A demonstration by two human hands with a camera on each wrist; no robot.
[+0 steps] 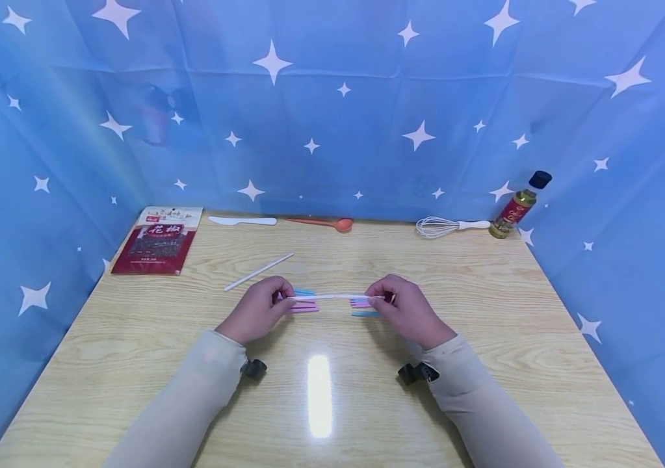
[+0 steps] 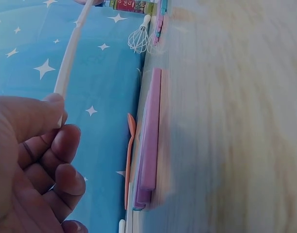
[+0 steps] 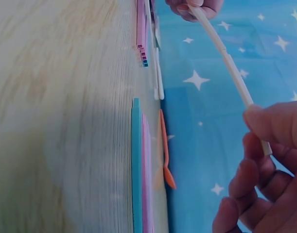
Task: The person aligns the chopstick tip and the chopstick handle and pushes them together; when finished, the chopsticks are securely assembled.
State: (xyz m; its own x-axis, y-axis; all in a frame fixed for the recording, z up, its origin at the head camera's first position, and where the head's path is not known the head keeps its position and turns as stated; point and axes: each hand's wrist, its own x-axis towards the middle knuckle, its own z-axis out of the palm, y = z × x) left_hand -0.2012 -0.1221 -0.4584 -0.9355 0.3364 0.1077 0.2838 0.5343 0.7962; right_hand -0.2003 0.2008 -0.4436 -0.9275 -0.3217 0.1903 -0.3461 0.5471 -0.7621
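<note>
A thin white stick point(image 1: 332, 296) is held level above the table by both hands. My left hand point(image 1: 259, 307) pinches its left end between thumb and index finger; my right hand point(image 1: 411, 312) pinches the right end likewise. Near the middle of the stick, the right wrist view shows a joint point(image 3: 225, 52), where the two parts meet at a slight angle. Below the left hand lie pink sticks point(image 1: 305, 311) and blue sticks point(image 1: 304, 292), partly hidden by it. A blue stick point(image 1: 364, 314) and several pinkish sticks point(image 1: 359, 303) lie beneath the right hand.
Another white stick point(image 1: 259, 272) lies slantwise behind the left hand. Along the back edge are a red spice packet point(image 1: 156, 244), a white knife point(image 1: 242, 221), an orange spoon point(image 1: 342, 225), a whisk point(image 1: 439, 227) and an oil bottle point(image 1: 513, 211). A starry blue curtain point(image 1: 355, 169) surrounds the table.
</note>
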